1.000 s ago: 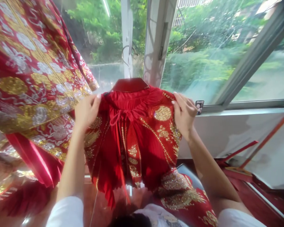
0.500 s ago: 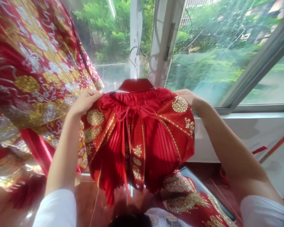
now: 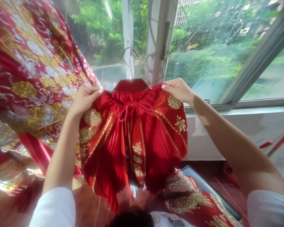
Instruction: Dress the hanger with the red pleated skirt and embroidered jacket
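A red pleated skirt (image 3: 153,142) with gold trim, sequin medallions and a gathered, tied waist hangs in front of me. My left hand (image 3: 87,97) pinches its waistband at the left end, thumb on top. At the right end my right hand (image 3: 178,90) grips the same waistband, with the thumb showing on the near side and the other fingers behind the cloth. Between the hands, a stiff dark red collar (image 3: 132,85) shows at the waist, and a wire hanger hook (image 3: 127,60) rises above it.
A large red garment (image 3: 35,72) with gold and silver embroidery hangs at the left. Sliding windows (image 3: 208,63) fill the back. More gold-embroidered red cloth (image 3: 203,201) lies at lower right, beside a dark flat panel (image 3: 191,176) above the tiled floor.
The skirt and both hands sit slightly further left in view. My right hand has shifted inward along the waistband, and its thumb now shows on the near side.
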`<state>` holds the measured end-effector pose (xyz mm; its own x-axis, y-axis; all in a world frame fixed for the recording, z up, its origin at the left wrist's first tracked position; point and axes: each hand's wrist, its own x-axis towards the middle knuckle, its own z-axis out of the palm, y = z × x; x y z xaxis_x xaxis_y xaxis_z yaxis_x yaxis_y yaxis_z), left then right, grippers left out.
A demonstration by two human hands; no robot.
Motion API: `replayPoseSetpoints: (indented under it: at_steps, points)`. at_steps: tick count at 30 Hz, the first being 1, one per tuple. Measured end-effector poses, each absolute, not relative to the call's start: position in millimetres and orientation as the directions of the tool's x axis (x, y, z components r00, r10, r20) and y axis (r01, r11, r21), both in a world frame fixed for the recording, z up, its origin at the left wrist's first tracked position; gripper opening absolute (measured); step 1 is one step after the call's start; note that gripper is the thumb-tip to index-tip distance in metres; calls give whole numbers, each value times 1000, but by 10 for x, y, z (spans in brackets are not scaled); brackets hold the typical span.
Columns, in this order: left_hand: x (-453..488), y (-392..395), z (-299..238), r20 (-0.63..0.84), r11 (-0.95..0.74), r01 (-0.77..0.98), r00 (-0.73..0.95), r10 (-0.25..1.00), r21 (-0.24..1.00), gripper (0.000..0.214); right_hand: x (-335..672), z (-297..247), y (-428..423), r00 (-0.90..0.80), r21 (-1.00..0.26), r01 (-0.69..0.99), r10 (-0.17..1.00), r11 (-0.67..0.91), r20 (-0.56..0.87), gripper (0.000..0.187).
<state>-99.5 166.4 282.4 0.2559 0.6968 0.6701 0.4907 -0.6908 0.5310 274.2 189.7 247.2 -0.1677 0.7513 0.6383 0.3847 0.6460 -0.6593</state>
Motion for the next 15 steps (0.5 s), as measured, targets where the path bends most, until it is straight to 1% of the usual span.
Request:
replayPoseSetpoints:
  at_steps: [2,4,7,8,9,11,13,14,15]
  points:
    - [-894,1726,2843,716,-717,468,222,662,517,39,2756,2504,1977,-172,-730,319,794,605,583,51]
    - [-816,1777,2859,710,-710,481,225,667,515,41,2764,2526,2035,-210,-791,300,846,533,490,54]
    - [-806,1785,2860,590,-633,570,293,752,524,51,2788,2566,2042,-273,-831,363,901,421,337,52]
    - [-833,1772,2853,540,-617,588,330,774,524,54,2798,2580,2011,-268,-823,397,909,407,321,49]
    - [-872,1755,2844,501,-616,590,372,781,523,56,2807,2588,1963,-243,-801,431,908,417,342,44]
    - [-967,1735,2819,472,-645,567,441,763,512,59,2815,2576,1820,-195,-719,499,871,484,451,30]
    - [-1063,1760,2789,468,-657,574,463,753,489,63,2807,2514,1659,-182,-584,569,781,579,597,13]
    - [-1108,1793,2773,463,-649,590,457,759,480,65,2798,2468,1591,-178,-514,602,731,611,659,17]
    - [-1149,1837,2757,458,-636,602,445,769,483,67,2790,2418,1541,-169,-455,630,683,629,711,24]
